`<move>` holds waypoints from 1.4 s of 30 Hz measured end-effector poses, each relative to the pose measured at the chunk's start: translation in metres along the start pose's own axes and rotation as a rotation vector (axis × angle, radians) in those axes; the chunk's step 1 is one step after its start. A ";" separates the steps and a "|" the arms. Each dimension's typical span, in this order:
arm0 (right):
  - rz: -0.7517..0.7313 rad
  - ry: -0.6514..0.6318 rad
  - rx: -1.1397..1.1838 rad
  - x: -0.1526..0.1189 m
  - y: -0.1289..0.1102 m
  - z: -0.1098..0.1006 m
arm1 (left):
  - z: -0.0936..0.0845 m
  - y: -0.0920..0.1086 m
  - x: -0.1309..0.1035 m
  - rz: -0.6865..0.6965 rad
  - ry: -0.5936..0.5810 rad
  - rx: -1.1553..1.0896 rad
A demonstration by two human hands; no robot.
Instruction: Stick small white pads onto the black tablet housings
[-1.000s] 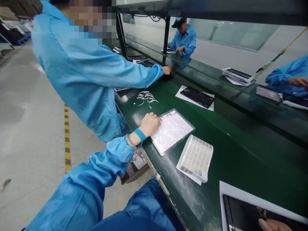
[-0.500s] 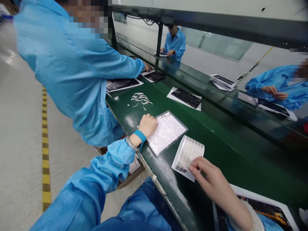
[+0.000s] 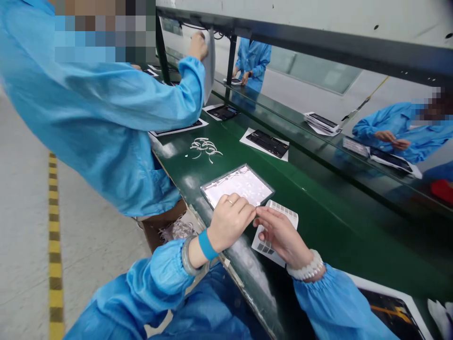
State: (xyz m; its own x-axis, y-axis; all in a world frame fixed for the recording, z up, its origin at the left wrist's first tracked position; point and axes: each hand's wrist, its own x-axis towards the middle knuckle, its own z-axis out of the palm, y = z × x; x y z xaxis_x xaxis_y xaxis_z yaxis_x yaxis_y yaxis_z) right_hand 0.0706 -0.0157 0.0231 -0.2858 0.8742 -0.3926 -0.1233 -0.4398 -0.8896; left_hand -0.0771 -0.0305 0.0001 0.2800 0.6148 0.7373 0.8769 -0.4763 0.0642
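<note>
We see the sheet (image 3: 266,250) lying under our right hand (image 3: 281,236), close to the bench's (image 3: 318,208) near edge. It is white and ruled into pale squares, with darker grey ones toward that edge. Our right hand is drawn narrow, its fingertips meeting those of our left hand (image 3: 230,224), also narrow; we cannot tell whether anything is between them. Left of the sheet lies the whitish, grey-rimmed panel (image 3: 244,186). Beyond it are curled strips (image 3: 206,148) and, toward the far edge, a black case (image 3: 268,143) on paper (image 3: 247,133).
</note>
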 end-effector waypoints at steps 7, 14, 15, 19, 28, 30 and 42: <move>0.020 -0.002 0.112 0.005 0.006 0.008 | -0.002 0.001 -0.006 0.044 0.002 0.103; -0.090 0.068 -0.048 0.018 0.008 0.004 | 0.001 -0.001 -0.009 -0.007 0.035 -0.111; -0.103 0.062 -0.083 0.018 0.008 0.003 | 0.002 -0.002 -0.009 -0.009 0.036 -0.148; -0.108 0.029 -0.186 0.018 0.007 0.000 | 0.008 -0.009 -0.012 -0.021 0.011 -0.206; -0.169 0.025 -0.417 0.019 0.009 0.006 | 0.015 -0.013 -0.013 -0.085 -0.103 -0.154; -0.156 0.050 -0.419 0.018 0.008 0.005 | 0.021 -0.023 -0.010 -0.144 -0.157 -0.107; -0.081 0.084 -0.520 -0.027 0.001 -0.037 | 0.001 0.019 0.007 0.088 -0.232 -0.348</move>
State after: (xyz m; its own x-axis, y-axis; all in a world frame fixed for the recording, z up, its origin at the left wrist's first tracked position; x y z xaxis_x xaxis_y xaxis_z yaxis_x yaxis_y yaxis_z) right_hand 0.1135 -0.0320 0.0238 -0.2155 0.9239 -0.3162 0.3516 -0.2286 -0.9078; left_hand -0.0583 -0.0351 0.0058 0.4633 0.6681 0.5823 0.6727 -0.6928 0.2597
